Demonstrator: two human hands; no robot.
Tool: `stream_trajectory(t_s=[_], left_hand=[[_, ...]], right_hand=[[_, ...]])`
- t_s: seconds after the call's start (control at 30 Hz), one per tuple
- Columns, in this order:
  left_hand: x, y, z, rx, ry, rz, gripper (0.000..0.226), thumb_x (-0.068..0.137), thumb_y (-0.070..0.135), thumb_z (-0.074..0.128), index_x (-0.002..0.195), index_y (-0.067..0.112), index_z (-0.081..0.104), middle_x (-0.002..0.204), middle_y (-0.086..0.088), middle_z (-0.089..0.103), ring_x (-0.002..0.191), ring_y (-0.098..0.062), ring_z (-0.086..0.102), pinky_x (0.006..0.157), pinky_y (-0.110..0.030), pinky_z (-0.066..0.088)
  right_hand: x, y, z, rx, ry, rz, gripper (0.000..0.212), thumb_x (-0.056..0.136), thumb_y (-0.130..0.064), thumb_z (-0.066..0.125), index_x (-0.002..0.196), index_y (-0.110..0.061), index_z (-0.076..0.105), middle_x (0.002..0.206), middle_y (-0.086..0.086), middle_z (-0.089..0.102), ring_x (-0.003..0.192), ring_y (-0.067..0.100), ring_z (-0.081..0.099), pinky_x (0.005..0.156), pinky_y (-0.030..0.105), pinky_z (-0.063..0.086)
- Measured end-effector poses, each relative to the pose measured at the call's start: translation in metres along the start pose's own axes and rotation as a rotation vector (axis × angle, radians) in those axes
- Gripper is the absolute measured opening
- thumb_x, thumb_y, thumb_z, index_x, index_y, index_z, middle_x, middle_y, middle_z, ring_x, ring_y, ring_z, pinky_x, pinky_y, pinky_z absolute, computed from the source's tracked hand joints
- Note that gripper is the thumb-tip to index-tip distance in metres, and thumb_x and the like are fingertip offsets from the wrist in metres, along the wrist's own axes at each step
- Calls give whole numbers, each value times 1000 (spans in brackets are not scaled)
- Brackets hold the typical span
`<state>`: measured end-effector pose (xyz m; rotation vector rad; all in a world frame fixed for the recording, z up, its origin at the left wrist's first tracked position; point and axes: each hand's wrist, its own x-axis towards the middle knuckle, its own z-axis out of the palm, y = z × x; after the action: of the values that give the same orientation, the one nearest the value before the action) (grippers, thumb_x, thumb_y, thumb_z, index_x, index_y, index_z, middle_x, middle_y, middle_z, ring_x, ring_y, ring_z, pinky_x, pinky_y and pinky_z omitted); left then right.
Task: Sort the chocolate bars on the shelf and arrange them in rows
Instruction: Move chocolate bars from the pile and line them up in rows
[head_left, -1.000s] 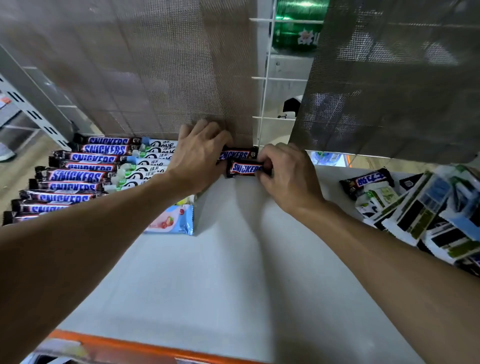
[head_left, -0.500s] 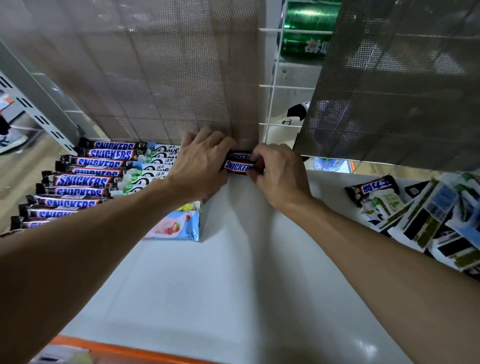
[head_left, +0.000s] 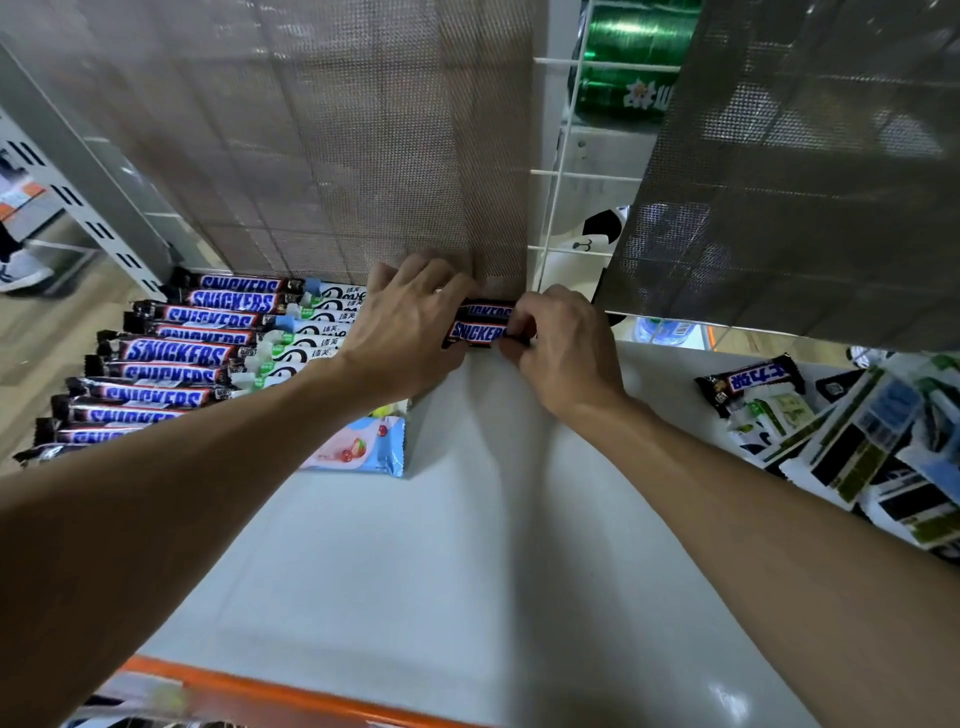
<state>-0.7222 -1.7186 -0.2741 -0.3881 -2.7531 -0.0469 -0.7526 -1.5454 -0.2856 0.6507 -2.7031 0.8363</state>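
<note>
While both hands meet at the back of the shelf (head_left: 467, 545), I see the bar (head_left: 475, 332), a Snickers, lying crosswise between them with its label facing up. The right hand (head_left: 563, 348) pinches the bar's right end between curled fingers and thumb. The left hand (head_left: 410, 332) lies over the bar's left end, knuckles up and fingers bent. Its thumb and palm are hidden from me, so I cannot tell whether it grasps the bar or only rests there.

Just behind the bar, a second bar (head_left: 485, 310) of the same kind lies parallel to it, and the two look to be touching. Rising right behind the bar is the mesh (head_left: 337, 156). Left of the bar, beyond the left hand, the Dove row (head_left: 311, 332) runs front to back. Farther left of the bar is the Snickers row (head_left: 176, 353), with each wrapper overlapping the next. Left of the bar and nearer to me, a pink pack (head_left: 358, 447) lies flat beside the left forearm.

Well to the right of the bar sits a loose pile (head_left: 857, 441) of white, green and black packs. A dark bar (head_left: 750, 379) lies at the near-left corner of that pile. Above and right of the bar, green cans (head_left: 634, 62) show through a wire grid (head_left: 561, 176).
</note>
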Motion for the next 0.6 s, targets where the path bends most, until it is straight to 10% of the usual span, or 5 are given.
stream_trajectory(t_s=[0.3, 0.6], left_hand=[[-13, 9, -9, -8, 110, -52, 47, 79, 42, 48, 111, 8, 55, 116, -12, 56, 109, -31, 49, 86, -44, 36], [-52, 37, -22, 27, 20, -193, 76, 84, 57, 36, 150, 20, 24, 159, -8, 18, 147, -26, 10, 115, -58, 11]], right_hand=[[-18, 4, -8, -34, 152, -139, 18, 79, -25, 68, 92, -13, 65, 91, 9, 54, 86, 30, 52, 75, 41, 46], [-70, 15, -25, -186, -10, -95, 67, 88, -49, 55, 146, -22, 35, 157, 10, 21, 145, 25, 17, 111, 52, 19]])
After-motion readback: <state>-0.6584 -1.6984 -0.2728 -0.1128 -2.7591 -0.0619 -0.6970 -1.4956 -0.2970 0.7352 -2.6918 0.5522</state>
